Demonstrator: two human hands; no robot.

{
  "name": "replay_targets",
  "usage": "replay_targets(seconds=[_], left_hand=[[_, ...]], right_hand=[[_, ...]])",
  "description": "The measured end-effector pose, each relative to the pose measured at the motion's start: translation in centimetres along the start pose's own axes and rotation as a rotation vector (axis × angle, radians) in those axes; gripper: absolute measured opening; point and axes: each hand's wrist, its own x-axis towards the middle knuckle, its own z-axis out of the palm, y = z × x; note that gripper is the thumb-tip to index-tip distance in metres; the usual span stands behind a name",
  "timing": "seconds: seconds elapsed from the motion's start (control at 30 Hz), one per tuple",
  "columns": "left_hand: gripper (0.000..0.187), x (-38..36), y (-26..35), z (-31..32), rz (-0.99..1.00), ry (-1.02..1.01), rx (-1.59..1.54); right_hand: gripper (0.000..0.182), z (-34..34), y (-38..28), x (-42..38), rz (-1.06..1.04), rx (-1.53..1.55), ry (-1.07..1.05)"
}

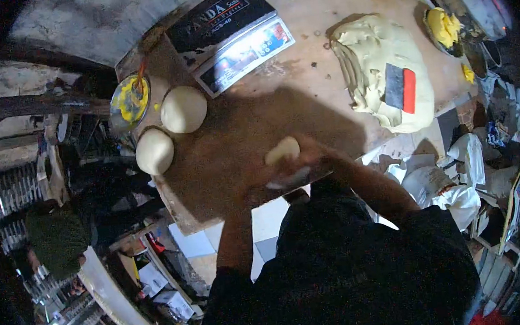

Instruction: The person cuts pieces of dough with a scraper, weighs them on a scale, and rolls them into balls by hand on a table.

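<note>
1) Dough piece (282, 151) is between left hand (256, 177) and right hand (312, 152)
2) Hands are blurred, I cannot tell if fingers are wide or narrow
3) Big dough (369, 56) lies at two o'clock from piece

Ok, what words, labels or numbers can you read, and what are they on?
"PANDA Scale": black scale, top.
"ACS-40": same scale, below that.
Too blurred: the small line between them, and the scale's lit front panel.
Too faint: lettering on the dark shirt.
</note>
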Motion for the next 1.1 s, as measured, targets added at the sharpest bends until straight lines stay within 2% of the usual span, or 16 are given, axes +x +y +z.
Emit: replay_targets(seconds=[0.07,0.17,0.2,0.23,0.3,0.37,0.47,0.53,0.57,0.67,0.77,0.83,0.93,1.0,1.03,1.1], left_hand=[[0.061,0.5,3.9,-4.4,0.186,-0.028,0.017],[0.062,1.6,4.9,-4.2,0.402,-0.042,0.128],[0.063,2.6,3.7,-1.7,0.395,-0.06,0.188],[0.063,3.3,2.1,1.3,0.377,-0.088,0.249],[0.064,3.7,-0.9,6.6,0.294,-0.198,0.335],[0.065,3.5,-0.2,5.7,0.17,-0.196,0.135],[0.058,8.1,0.9,0.0,-0.066,0.085,-0.256],[0.054,15.1,-3.0,-3.1,0.014,0.31,-0.003],[0.053,19.2,-8.3,-3.8,0.146,0.374,0.307],[0.059,23.2,-8.8,-5.2,0.198,0.278,0.353],[0.066,20.9,-6.7,-2.8,0.113,0.242,0.23],[0.071,17.1,-5.6,-0.2,0.055,0.239,0.149],[0.078,10.9,-4.0,2.4,-0.028,0.234,0.036],[0.083,9.5,-3.3,2.1,-0.042,0.256,0.011],[0.085,9.8,-3.5,1.3,-0.025,0.276,0.021],[0.09,11.8,-3.0,-1.5,0.056,0.317,0.076]], right_hand=[[0.057,-1.0,-3.6,-0.4,-0.202,-0.323,0.066],[0.041,-3.8,-3.4,-0.9,-0.209,-0.637,-0.019],[0.044,-3.4,-4.0,-2.7,-0.294,-0.863,-0.022],[0.058,-3.5,0.2,-2.5,-0.554,-0.918,0.166],[0.063,-2.7,4.0,-4.5,-0.168,-0.973,-0.065],[0.063,-5.0,3.8,-3.8,-0.028,-0.872,-0.086],[0.056,-9.5,1.1,-0.9,-0.122,-0.573,0.171],[0.052,-14.7,1.0,5.9,-0.162,-0.709,0.289],[0.05,-16.9,1.7,9.9,-0.173,-0.818,0.329],[0.045,-20.2,4.6,17.2,-0.264,-1.047,0.352],[0.041,-17.4,6.0,17.6,-0.545,-1.036,0.272],[0.04,-15.9,4.9,16.6,-0.507,-0.974,0.143],[0.046,-12.5,-0.9,11.4,-0.081,-0.783,-0.173],[0.05,-12.8,-1.4,10.9,0.035,-0.737,-0.266],[0.053,-14.3,-0.6,11.8,0.014,-0.765,-0.252],[0.058,-14.7,1.4,11.2,-0.048,-0.733,-0.033]])
